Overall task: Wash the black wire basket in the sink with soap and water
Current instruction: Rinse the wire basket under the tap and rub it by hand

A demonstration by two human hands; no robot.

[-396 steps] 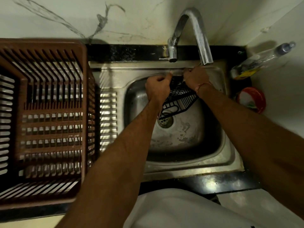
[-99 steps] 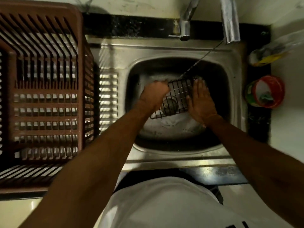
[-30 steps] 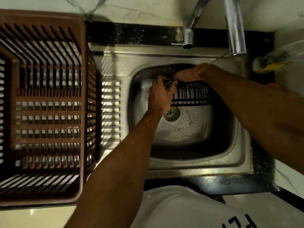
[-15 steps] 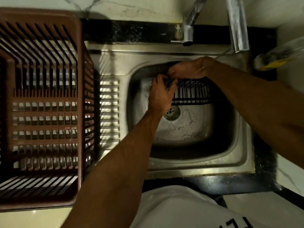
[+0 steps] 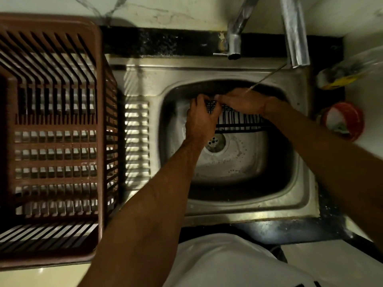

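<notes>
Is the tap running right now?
Running: a thin stream slants from the tap spout down onto the right hand over the black wire basket.

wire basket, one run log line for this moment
stage: rinsing | black wire basket: in sink, under tap stream | left hand: grips its end | right hand: rests on top

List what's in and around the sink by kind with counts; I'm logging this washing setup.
Wire baskets: 1, black wire basket, held in the sink by the left hand and right hand
Plastic crates: 1, brown crate
Taps: 1, tap, running
Bottles: 1, bottle
Red tubs: 1, red tub
Total: 5
</notes>
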